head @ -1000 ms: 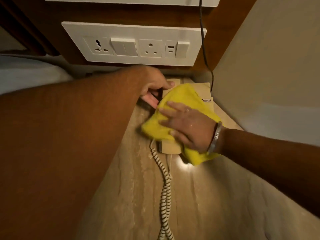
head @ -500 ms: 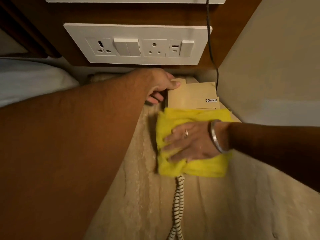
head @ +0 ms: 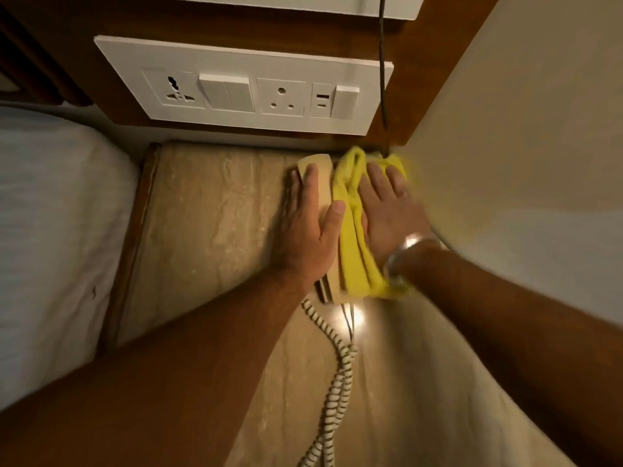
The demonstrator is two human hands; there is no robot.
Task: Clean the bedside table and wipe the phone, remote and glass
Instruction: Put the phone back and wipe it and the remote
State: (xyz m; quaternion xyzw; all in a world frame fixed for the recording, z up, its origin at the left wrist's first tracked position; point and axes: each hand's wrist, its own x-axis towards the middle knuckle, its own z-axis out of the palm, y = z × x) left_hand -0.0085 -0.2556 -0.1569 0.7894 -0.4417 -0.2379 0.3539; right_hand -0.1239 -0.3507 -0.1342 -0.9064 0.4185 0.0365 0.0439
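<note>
A beige corded phone sits at the back right of the marble bedside table, against the wall. My left hand lies flat along the phone's left side, thumb on top, holding it steady. My right hand presses a yellow cloth flat onto the phone's top, fingers spread and pointing toward the back wall. The cloth covers most of the phone. A coiled cord runs from the phone's near end toward me. No remote or glass is in view.
A white switch and socket panel is on the wooden back wall. A black cable hangs down to the table's back right corner. A white bed borders the table's left edge. A beige wall closes the right side.
My right hand has pushed the cloth from the phone's near end up toward the back wall. My left hand has shifted from the phone's far corner to lie along its left side.
</note>
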